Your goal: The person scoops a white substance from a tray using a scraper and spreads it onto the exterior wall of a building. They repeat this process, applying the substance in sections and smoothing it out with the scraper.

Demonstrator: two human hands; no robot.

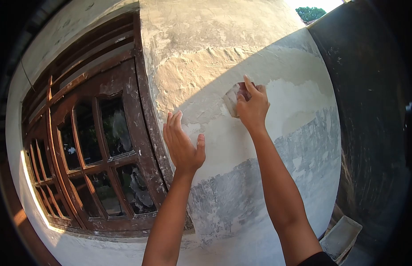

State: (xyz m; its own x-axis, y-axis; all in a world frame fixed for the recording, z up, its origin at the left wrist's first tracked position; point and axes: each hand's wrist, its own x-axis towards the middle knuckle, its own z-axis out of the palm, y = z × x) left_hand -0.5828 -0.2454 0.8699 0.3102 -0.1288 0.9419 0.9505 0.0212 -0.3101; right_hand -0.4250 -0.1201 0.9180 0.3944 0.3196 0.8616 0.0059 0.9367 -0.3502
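My right hand (255, 104) grips a small flat putty scraper (232, 98), its pale blade smeared with filler and pressed close to the wall. The index finger stretches up along the tool's back. Below and around it, the wall (206, 153) carries a smooth light band of wet-looking putty, with rough cream plaster above and a patchy grey-blue strip underneath. My left hand (183, 144) is raised with its fingers extended and thumb apart, holding nothing. Its palm side faces the wall, just right of the window frame (146, 97).
A brown wooden window (93, 142) with glass panes and splashes of white fills the left side. At the lower right stands a pale rectangular container (342, 237). A dark wall (370, 111) borders the right side, and sunlight cuts diagonally across the upper plaster.
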